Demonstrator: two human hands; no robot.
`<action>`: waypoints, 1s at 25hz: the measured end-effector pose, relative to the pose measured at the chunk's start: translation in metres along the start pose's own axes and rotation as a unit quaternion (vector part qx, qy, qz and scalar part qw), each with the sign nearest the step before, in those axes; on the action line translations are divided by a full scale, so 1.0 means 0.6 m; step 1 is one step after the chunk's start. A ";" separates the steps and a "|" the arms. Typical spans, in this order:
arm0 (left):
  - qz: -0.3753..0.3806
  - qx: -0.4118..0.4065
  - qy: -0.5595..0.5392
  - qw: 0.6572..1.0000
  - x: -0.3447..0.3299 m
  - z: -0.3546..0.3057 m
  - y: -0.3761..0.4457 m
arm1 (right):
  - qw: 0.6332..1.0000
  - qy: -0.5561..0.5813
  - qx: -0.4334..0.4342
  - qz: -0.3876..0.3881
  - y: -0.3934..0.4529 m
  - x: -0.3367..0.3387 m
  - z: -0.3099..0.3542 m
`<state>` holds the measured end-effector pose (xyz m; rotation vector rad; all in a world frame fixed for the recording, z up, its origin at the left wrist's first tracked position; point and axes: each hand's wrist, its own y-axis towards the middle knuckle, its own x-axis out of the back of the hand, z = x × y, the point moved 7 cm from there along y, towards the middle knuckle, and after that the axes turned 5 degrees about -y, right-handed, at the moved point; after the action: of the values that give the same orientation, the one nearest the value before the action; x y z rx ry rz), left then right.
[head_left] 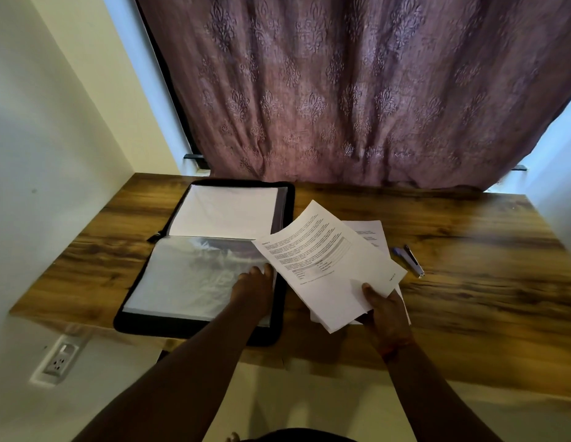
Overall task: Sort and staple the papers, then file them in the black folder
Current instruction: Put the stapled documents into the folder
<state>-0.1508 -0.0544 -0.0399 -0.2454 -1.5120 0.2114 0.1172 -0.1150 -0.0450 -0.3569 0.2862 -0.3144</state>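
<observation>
Head view: black folder (279, 218) lies open on wooden worktop (469, 282), left of centre, clear sleeves showing. Left hand (254, 290) rests on sleeve page (188, 275) at folder's right edge; finger pose unclear. Right hand (384, 309) pinches printed papers (325, 263), thumb on top, held tilted just right of folder. More sheets (370, 232) beneath. Stapler (411, 260) lies near, right of papers. Patterned curtain (357, 90) behind.

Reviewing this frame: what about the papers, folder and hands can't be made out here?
Head view:
- Printed text on the held papers: too small to read.
- Staple on them: not discernible.
- Lower sheets: mostly covered by the held papers.
- Left hand fingertips: blurred against the black folder sleeve.
- Stapler: blurred.
</observation>
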 end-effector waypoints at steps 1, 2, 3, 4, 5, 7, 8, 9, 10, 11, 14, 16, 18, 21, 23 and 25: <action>-0.011 0.001 -0.020 1.000 0.010 0.004 0.005 | 1.000 0.003 -0.001 0.000 0.000 0.000 -0.002; -0.017 0.005 -0.041 0.999 0.018 0.009 0.009 | 1.000 0.004 -0.001 -0.001 -0.002 -0.001 -0.002; -0.020 0.010 -0.061 0.998 0.022 0.016 0.013 | 1.000 0.002 0.000 -0.005 -0.003 0.000 -0.003; -0.022 0.017 -0.081 0.996 0.023 0.025 0.015 | 1.000 0.000 0.004 -0.009 -0.004 0.002 -0.002; -0.021 0.030 -0.107 0.994 0.021 0.035 0.016 | 1.000 0.001 0.008 -0.014 -0.003 0.006 -0.001; -0.018 0.062 -0.170 0.983 0.016 0.053 0.015 | 1.000 0.000 0.017 -0.024 -0.002 0.017 0.000; -0.019 0.071 -0.198 0.978 0.014 0.061 0.015 | 0.999 0.001 0.023 -0.031 -0.005 0.022 0.003; -0.021 0.075 -0.218 0.973 0.013 0.066 0.016 | 0.999 0.001 0.026 -0.036 -0.009 0.026 0.006; -0.027 0.075 -0.232 0.969 0.012 0.070 0.018 | 0.999 -0.003 0.029 -0.038 -0.015 0.031 0.009; -0.033 0.074 -0.241 0.967 0.011 0.072 0.020 | 0.999 -0.011 0.029 -0.036 -0.020 0.034 0.011; -0.051 0.079 -0.277 0.956 0.004 0.074 0.026 | 0.998 -0.021 0.045 -0.027 -0.029 0.040 0.006; -0.069 0.100 -0.334 0.935 0.001 0.077 0.028 | 0.998 -0.025 0.046 -0.038 -0.032 0.047 0.000; -0.087 0.132 -0.386 0.909 -0.001 0.082 0.028 | 0.997 -0.040 0.054 -0.049 -0.035 0.052 -0.001; -0.099 0.154 -0.405 0.896 0.001 0.085 0.030 | 0.995 -0.073 0.055 -0.049 -0.039 0.055 -0.002; -0.107 0.162 -0.416 0.888 0.006 0.083 0.026 | 0.993 -0.095 0.053 -0.034 -0.043 0.050 0.000; -0.118 0.161 -0.413 0.889 0.010 0.079 0.023 | 0.992 -0.111 0.049 -0.018 -0.043 0.046 -0.002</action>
<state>-0.1977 -0.0380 -0.0365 0.3483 -2.2958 0.3975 0.1355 -0.1477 -0.0420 -0.2970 0.0451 -0.3192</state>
